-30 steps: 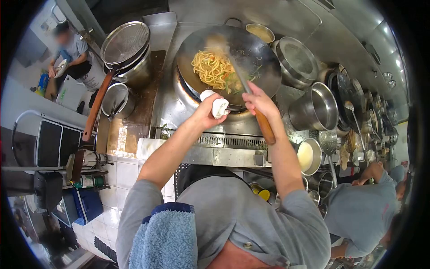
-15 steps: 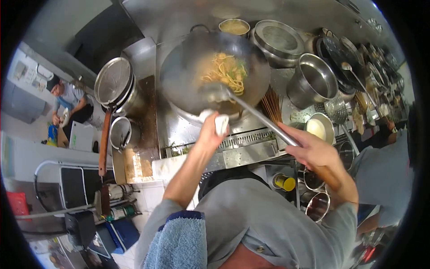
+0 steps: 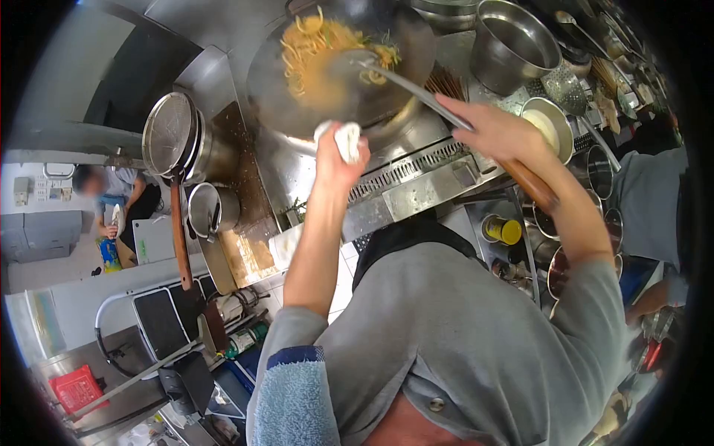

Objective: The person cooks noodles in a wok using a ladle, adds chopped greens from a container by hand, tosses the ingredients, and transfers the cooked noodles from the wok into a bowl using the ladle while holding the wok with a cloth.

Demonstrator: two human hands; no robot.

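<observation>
L hand (image 3: 339,163) w/ cloth (image 3: 348,143), prob. on wok (image 3: 411,46); R hand (image 3: 502,132) w/ ladle (image 3: 418,91)

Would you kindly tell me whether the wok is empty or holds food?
The wok holds food: noodles show within its rim, beside the ladle in the right hand; blur hides how much.

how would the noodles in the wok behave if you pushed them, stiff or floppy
The noodles are probably floppy, since many strands lie curled and looped. Being tangled together, they would likely drag neighbours along rather than move singly. They may also slide back toward the middle, given the curved sides of the wok.
</observation>
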